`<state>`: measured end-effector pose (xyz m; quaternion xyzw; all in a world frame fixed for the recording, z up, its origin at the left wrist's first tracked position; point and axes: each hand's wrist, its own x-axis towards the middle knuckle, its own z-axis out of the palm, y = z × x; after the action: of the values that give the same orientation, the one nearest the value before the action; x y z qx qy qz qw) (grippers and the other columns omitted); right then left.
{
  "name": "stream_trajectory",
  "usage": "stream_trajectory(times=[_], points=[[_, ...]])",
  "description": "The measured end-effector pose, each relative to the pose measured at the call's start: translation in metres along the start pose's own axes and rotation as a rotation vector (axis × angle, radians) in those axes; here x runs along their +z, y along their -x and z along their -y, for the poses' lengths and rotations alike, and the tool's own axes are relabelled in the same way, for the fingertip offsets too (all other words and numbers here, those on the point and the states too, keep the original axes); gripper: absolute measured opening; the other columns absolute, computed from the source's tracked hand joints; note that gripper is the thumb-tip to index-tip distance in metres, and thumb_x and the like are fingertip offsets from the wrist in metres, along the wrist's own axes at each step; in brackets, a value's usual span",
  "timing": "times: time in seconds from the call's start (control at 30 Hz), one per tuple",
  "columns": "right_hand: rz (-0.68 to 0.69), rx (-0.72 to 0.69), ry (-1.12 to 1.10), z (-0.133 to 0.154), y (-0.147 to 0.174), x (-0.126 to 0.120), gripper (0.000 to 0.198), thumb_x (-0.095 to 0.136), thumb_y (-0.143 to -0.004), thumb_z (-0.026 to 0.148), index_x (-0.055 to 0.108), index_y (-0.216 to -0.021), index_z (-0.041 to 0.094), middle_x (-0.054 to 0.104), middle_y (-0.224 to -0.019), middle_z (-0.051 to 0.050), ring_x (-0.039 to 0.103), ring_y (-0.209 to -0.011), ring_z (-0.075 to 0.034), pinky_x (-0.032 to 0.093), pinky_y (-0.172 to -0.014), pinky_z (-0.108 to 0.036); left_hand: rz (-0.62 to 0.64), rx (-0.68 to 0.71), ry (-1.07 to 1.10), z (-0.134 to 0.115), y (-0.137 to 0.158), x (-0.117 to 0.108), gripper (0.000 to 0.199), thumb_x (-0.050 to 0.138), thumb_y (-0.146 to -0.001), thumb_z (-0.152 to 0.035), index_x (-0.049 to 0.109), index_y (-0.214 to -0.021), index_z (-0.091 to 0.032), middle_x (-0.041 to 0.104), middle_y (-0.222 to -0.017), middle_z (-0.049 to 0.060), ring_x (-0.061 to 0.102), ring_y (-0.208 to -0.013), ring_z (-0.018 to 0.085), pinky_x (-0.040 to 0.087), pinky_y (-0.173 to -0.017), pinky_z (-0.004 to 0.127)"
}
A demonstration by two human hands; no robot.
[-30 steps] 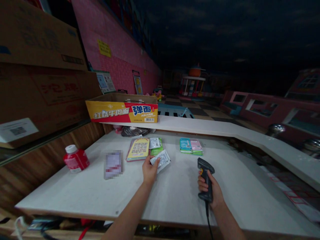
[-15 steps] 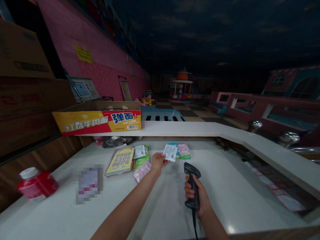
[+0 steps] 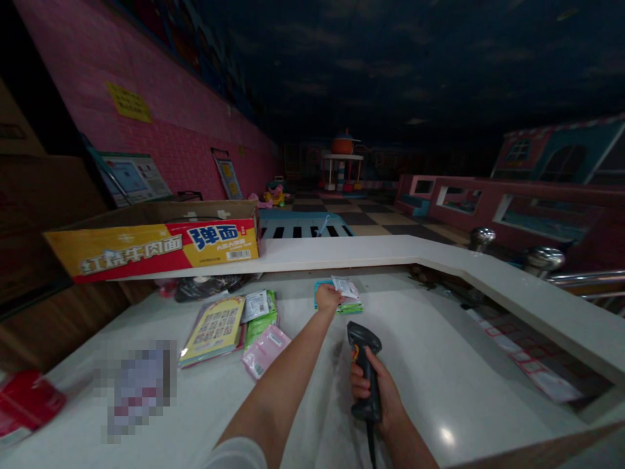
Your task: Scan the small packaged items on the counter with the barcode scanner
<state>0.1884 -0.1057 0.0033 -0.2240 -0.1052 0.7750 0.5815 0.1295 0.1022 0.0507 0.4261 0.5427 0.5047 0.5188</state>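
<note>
Counter of glossy white across the lower half of the frame, backed by a raised white ledge. Near the frame's centre, left hand pinched shut on a small whitish sachet, over a low stack of blue, pink and green packets; contact with it impossible to tell. Right of bottom centre, right hand curled around a black corded handheld scanner. Left of centre, a flat pink packet near a yellow printed booklet. At middle left, on the ledge, an open red-and-yellow cardboard box. Beyond, a pink wall at upper left, a low pink partition at right, a dark cloud-patterned ceiling above.
</note>
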Motion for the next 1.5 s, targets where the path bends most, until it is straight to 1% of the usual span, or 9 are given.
stream_trajectory(times=[0.1,0.2,0.33,0.57,0.87,1.03,1.2,1.37,1.5], points=[[-0.012,-0.008,-0.013,0.001,0.001,0.004,0.048,0.085,-0.061,0.047,0.057,-0.085,0.018,0.046,-0.052,0.009,0.034,-0.037,-0.002,0.022,-0.034,-0.013,-0.016,0.132,-0.195,0.003,0.002,-0.009,0.022,0.073,-0.06,-0.005,0.055,-0.057,-0.017,0.058,-0.054,-0.001,0.064,-0.067,0.021,0.05,-0.074,0.036],[-0.019,-0.001,-0.016,0.001,0.002,0.005,0.049,0.086,-0.06,0.047,0.057,-0.085,0.017,0.046,-0.052,0.01,0.034,-0.037,-0.001,0.021,-0.034,-0.012,-0.062,0.435,-0.599,0.003,0.01,-0.02,0.013,0.076,-0.063,-0.018,0.063,-0.059,-0.018,0.065,-0.068,0.005,0.063,-0.083,0.025,0.045,-0.084,0.036],[-0.026,0.014,-0.005,0.001,0.002,0.003,0.049,0.086,-0.059,0.048,0.055,-0.08,0.017,0.045,-0.052,0.01,0.034,-0.037,-0.001,0.021,-0.034,-0.012,-0.056,0.672,-0.96,0.004,0.019,-0.027,0.026,0.076,-0.069,-0.031,0.074,-0.092,-0.019,0.069,-0.097,0.013,0.056,-0.102,0.03,0.038,-0.092,0.039],[-0.037,-0.001,0.016,0.001,0.001,0.003,0.047,0.083,-0.063,0.05,0.053,-0.078,0.017,0.045,-0.052,0.009,0.035,-0.037,-0.002,0.022,-0.034,-0.013,0.099,0.666,-1.019,0.015,0.02,-0.02,0.034,0.067,-0.076,-0.023,0.072,-0.11,-0.027,0.066,-0.122,0.01,0.049,-0.115,0.034,0.033,-0.093,0.046],[-0.033,0.001,-0.038,0.0,0.001,-0.001,0.044,0.083,-0.066,0.047,0.057,-0.084,0.017,0.046,-0.054,0.009,0.035,-0.038,-0.002,0.025,-0.034,-0.013,0.144,0.67,-0.965,0.005,0.033,-0.026,0.039,0.065,-0.08,-0.024,0.067,-0.119,-0.023,0.065,-0.121,0.013,0.047,-0.118,0.034,0.034,-0.094,0.048],[-0.043,-0.034,-0.017,-0.002,0.004,-0.003,0.04,0.079,-0.071,0.045,0.058,-0.086,0.016,0.047,-0.056,0.008,0.036,-0.038,-0.002,0.025,-0.034,-0.012,0.122,0.735,-0.969,-0.007,0.051,-0.064,0.033,0.062,-0.082,-0.024,0.069,-0.114,-0.024,0.066,-0.115,0.011,0.049,-0.113,0.029,0.036,-0.096,0.043],[-0.018,-0.029,0.008,-0.001,0.009,-0.002,0.038,0.08,-0.071,0.041,0.059,-0.09,0.016,0.047,-0.057,0.007,0.038,-0.04,-0.002,0.027,-0.035,-0.011,0.065,0.82,-0.968,-0.009,0.074,-0.135,0.032,0.059,-0.083,-0.021,0.069,-0.113,-0.021,0.067,-0.109,0.01,0.053,-0.106,0.027,0.037,-0.098,0.04],[-0.006,-0.017,-0.001,0.0,0.011,-0.006,0.028,0.075,-0.078,0.038,0.059,-0.09,0.018,0.049,-0.059,0.006,0.039,-0.041,-0.003,0.032,-0.035,-0.012,-0.133,0.729,-1.127,0.0,0.108,-0.2,0.031,0.055,-0.084,-0.016,0.069,-0.111,-0.018,0.067,-0.112,0.01,0.054,-0.105,0.028,0.04,-0.098,0.04],[0.0,0.003,-0.039,-0.001,0.012,-0.011,0.025,0.073,-0.08,0.034,0.059,-0.09,0.017,0.05,-0.06,0.006,0.04,-0.041,-0.003,0.034,-0.035,-0.012,-0.209,0.673,-1.308,0.01,0.128,-0.22,0.033,0.053,-0.086,-0.02,0.065,-0.117,-0.015,0.065,-0.115,0.012,0.054,-0.109,0.029,0.038,-0.101,0.041]])
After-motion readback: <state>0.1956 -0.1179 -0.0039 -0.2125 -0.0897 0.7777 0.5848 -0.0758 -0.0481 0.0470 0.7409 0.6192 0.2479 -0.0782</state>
